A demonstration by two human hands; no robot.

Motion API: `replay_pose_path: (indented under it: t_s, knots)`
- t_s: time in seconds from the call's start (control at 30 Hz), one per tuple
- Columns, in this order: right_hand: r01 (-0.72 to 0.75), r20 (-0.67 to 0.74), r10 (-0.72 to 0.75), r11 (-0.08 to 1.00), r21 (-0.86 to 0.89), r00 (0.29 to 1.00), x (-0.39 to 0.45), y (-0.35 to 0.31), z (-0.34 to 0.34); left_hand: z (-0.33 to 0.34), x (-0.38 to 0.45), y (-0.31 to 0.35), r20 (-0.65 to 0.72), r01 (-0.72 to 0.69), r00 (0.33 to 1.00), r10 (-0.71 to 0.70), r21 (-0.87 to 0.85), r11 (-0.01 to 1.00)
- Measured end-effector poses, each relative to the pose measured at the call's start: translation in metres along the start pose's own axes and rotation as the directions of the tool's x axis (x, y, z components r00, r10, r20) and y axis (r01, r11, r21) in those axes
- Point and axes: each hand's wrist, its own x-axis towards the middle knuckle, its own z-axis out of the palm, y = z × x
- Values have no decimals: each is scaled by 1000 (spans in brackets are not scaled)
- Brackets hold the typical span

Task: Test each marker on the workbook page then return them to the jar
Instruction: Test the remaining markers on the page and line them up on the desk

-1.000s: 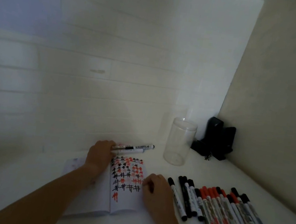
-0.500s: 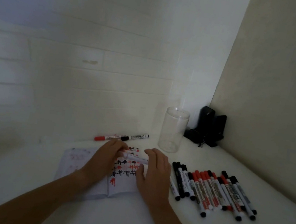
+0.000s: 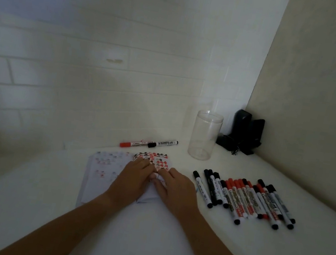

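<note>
**Operator:** Where does the workbook (image 3: 99, 173) lie, and what are my hands doing?

**Guide:** It lies open on the table (image 3: 147, 233), directly ahead of you. Your left hand (image 3: 133, 179) and right hand (image 3: 178, 185) both rest on the right-hand page (image 3: 157, 160), meeting over what looks like a lifted fold of paper. Whether either hand pinches the sheet or only presses it, you cannot tell from this view. Neither hand holds a marker.

**Operator:** How will the items handle?

**Guide:** Expect thin, limp paper that creases easily; hold it flat near the spine. The markers (image 3: 243, 197) lie in a row just right of the book, two more (image 3: 149, 144) behind it. They look light, rigid and prone to roll; grip mid-barrel. The jar (image 3: 204, 135) stands upright behind, clear and probably light, so steady it.
</note>
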Motion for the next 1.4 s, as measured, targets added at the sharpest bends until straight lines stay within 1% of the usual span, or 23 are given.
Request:
replay_pose_path:
  t_s: [0.17,0.27,0.37,0.47,0.53,0.57,0.63,0.7,0.77,0.87,1.0,1.07,1.13,1.23,1.27,1.33,1.4]
  knots:
    - [13,-18,-16,993,-120,1000,-3,-1,3,-1,-2,2,19,43,999,-44,50,998]
    - [27,-23,-31,987,-156,999,-2,-2,2,1,-3,-1,34,68,997,-70,62,996]
    - [24,6,-24,982,-188,1000,-1,-4,1,1,-4,-2,47,87,995,-89,51,995]
    - [26,7,-25,978,-208,1000,-2,-4,6,1,-2,-1,40,81,996,-83,46,996]
    - [-24,-23,19,971,-237,1000,-3,-4,6,0,-1,0,4,90,996,-90,26,996]
    - [-73,-51,62,966,-248,997,-2,-3,3,-1,-1,-2,-40,123,992,-123,-6,992]
    - [-143,-78,127,960,-242,989,0,-3,-3,-3,-3,-7,-121,240,961,-248,-79,968]
    - [-150,-52,143,972,-178,988,1,-3,-4,-3,-4,-10,-132,326,931,-342,-125,937]
    - [-138,-25,137,988,-70,990,1,-6,-3,-1,-3,-8,-87,360,923,-376,-155,920]
    - [-126,19,127,991,-44,992,4,-5,-1,-3,-1,-4,-44,397,910,-412,-193,897]
    - [-21,11,21,1000,20,1000,7,-6,-5,-3,-1,-7,19,441,894,-447,-210,873]
    - [23,-17,-21,991,132,1000,6,-7,-7,1,-1,-9,24,451,890,-455,-193,872]
    - [16,-31,-10,979,205,999,6,-7,-9,1,0,-12,15,456,887,-462,-198,868]
    - [-10,-88,27,981,194,996,6,-6,-9,1,-3,-14,-23,379,922,-387,-159,912]
    - [-35,-83,52,980,197,995,5,-4,-7,2,-2,-14,-16,388,918,-396,-164,907]
    - [-90,-16,96,967,238,995,4,-4,-6,2,0,-13,3,458,886,-463,-164,874]
    - [-147,95,124,941,306,988,2,-6,-7,3,1,-12,4,473,878,-479,-159,866]
